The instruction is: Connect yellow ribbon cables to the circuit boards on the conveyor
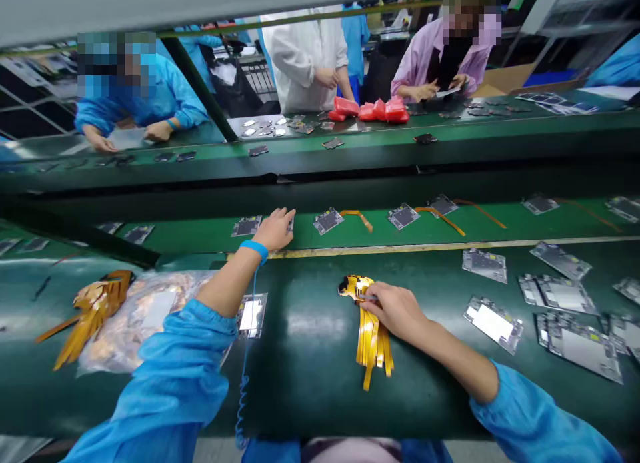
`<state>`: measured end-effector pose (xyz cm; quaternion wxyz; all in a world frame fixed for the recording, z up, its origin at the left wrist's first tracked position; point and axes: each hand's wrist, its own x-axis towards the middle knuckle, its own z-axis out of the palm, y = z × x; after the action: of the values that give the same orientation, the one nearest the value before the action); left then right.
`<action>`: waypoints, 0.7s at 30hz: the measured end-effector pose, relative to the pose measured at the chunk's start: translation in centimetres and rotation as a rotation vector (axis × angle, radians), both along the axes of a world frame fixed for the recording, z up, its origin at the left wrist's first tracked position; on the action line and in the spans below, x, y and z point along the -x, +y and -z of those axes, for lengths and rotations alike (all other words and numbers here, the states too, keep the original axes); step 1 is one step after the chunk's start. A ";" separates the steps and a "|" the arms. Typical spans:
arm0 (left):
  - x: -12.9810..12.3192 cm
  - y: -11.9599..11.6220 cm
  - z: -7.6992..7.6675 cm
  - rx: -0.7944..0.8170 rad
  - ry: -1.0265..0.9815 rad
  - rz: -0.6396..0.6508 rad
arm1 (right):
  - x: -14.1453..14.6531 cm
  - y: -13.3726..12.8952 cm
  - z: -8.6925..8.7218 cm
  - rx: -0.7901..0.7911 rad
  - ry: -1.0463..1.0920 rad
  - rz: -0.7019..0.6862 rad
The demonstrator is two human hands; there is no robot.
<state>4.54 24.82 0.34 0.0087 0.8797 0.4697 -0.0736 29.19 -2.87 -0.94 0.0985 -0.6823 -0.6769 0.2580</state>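
My left hand (274, 231), with a blue wrist strap (256, 249), reaches onto the green belt. Its fingers are closed around a circuit board (291, 223), mostly hidden beneath them. Another circuit board (247, 226) lies just to its left. On the dark green bench, my right hand (397, 309) pinches a thin grey tool (369, 297), perhaps tweezers. The tool's tip touches the upper end of a fanned stack of orange flex cables (371, 339). Under my left forearm, a board (251, 315) with a bright silver plate is partly covered.
Boards with flex cables (403, 216) lie along the belt (350, 239). Several silver-plated boards (575, 343) cover the bench's right side. At left are a clear bag (165, 309) and more flex cables (95, 309). A coiled blue cord (241, 403) hangs from my wrist. Co-workers sit opposite.
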 end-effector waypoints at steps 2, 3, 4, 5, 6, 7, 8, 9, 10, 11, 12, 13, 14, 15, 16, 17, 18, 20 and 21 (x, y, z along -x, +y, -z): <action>0.7 1.0 0.7 0.041 0.104 -0.014 | -0.3 -0.3 -0.2 0.002 0.039 0.016; 0.9 1.3 1.0 0.066 0.147 -0.008 | -0.5 -0.5 -0.3 0.006 0.063 0.020; 0.9 1.6 1.2 0.092 0.183 0.004 | -0.6 -0.7 -0.5 0.010 0.091 0.022; 0.9 1.8 1.3 0.116 0.212 0.022 | -0.7 -0.9 -0.7 0.014 0.121 0.021; 0.9 2.0 1.3 0.128 0.232 0.042 | -0.8 -1.1 -0.8 0.017 0.152 0.020; 0.8 2.2 1.3 0.129 0.245 0.062 | -0.9 -1.3 -1.0 0.021 0.183 0.019; 0.7 2.3 1.2 0.119 0.250 0.081 | -0.9 -1.5 -1.2 0.024 0.213 0.019; 0.6 2.4 1.0 0.101 0.253 0.099 | -0.9 -1.7 -1.3 0.027 0.238 0.021; 0.6 2.4 0.9 0.081 0.257 0.114 | -0.9 -1.9 -1.4 0.026 0.260 0.024; 0.5 2.4 0.7 0.063 0.265 0.125 | -0.8 -2.0 -1.4 0.022 0.279 0.026; 0.4 2.4 0.5 0.049 0.275 0.133 | -0.8 -2.1 -1.5 0.016 0.294 0.029; 0.3 2.3 0.3 0.040 0.284 0.139 | -0.8 -2.2 -1.5 0.006 0.307 0.030; 0.2 2.2 0.2 0.033 0.288 0.141 | -0.7 -2.2 -1.4 -0.006 0.317 0.033; 0.1 2.1 0.1 0.027 0.284 0.140 | -0.7 -2.2 -1.4 -0.020 0.325 0.033; 0.1 1.9 -0.1 0.021 0.267 0.138 | -0.7 -2.2 -1.3 -0.036 0.335 0.031; 0.1 1.7 -0.2 0.013 0.238 0.135 | -0.7 -2.2 -1.3 -0.054 0.346 0.028; 0.2 1.4 -0.4 0.003 0.197 0.134 | -0.8 -2.2 -1.2 -0.074 0.359 0.023; 0.3 0.4 -1.0 -0.023 0.095 0.148 | -0.8 -2.2 -0.9 -0.106 0.392 0.015; 0.5 -0.3 -1.3 -0.034 0.043 0.168 | -0.9 -2.2 -0.8 -0.112 0.406 0.017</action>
<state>4.08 24.56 1.62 -0.0226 0.9142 0.3957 -0.0847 30.09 -5.03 -0.14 0.2729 -0.6155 -0.6506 0.3513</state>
